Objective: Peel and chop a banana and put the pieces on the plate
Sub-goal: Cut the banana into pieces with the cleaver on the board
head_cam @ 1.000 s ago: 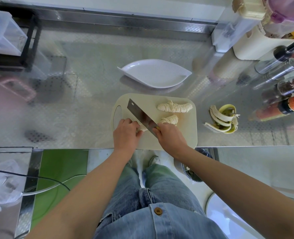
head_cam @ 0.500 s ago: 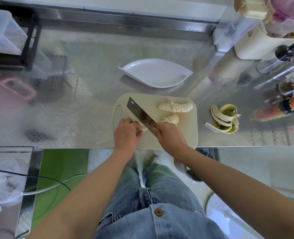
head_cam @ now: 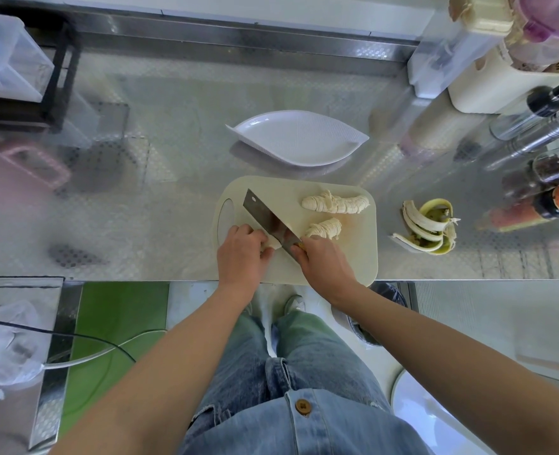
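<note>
Banana being sliced on a board, plate bare beyond it

The right hand (head_cam: pixel 324 261) was closed around the handle of a rectangular steel cleaver (head_cam: pixel 265 213), whose blade ran diagonally towards the far left across a cream plastic cutting board (head_cam: pixel 353 257). The left hand (head_cam: pixel 242 254), fingers curled, held a short stub of peeled banana (head_cam: pixel 273 244) against the blade's left side. Two already sliced lengths of banana lay on the board to the right of the blade, one near (head_cam: pixel 324 228) and one farther (head_cam: pixel 335 203). The white leaf-shaped plate (head_cam: pixel 297 142) sat on the steel counter (head_cam: pixel 173 192) just beyond the board's far edge, with no pieces on it. A yellow banana peel (head_cam: pixel 429 226) lay on the counter right of the board.
</note>
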Demonstrator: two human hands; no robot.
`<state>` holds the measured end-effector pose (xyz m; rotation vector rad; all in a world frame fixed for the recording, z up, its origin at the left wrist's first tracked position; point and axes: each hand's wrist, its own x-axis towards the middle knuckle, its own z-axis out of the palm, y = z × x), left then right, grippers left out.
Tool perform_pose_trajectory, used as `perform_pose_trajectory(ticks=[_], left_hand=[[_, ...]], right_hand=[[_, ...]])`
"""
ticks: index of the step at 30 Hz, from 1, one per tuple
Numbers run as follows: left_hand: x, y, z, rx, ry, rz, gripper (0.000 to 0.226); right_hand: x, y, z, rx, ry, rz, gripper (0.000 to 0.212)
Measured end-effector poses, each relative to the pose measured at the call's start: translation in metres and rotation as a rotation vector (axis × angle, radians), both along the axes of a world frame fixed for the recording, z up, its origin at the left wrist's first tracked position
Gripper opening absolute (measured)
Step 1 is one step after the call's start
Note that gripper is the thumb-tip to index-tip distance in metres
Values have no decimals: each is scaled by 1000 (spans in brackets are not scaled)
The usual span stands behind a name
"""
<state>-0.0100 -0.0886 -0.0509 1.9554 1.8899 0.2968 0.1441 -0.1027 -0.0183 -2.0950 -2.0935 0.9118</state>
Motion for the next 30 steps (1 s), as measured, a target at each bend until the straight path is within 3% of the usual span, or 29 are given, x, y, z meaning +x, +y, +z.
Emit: perform_pose_trajectory(ticks=[10, 21, 30], left_hand=[[-1, -2, -2, -8, -27, 24, 25], [-2, -3, -2, -3, -18, 7, 16], [-2, -1, -2, 0, -3, -6, 17]], right_hand=[[1, -2, 10, 35, 25, 6, 38], [-5, -3, 3, -11, -34, 4, 34], [-1, -2, 14, 50, 38, -20, 38]])
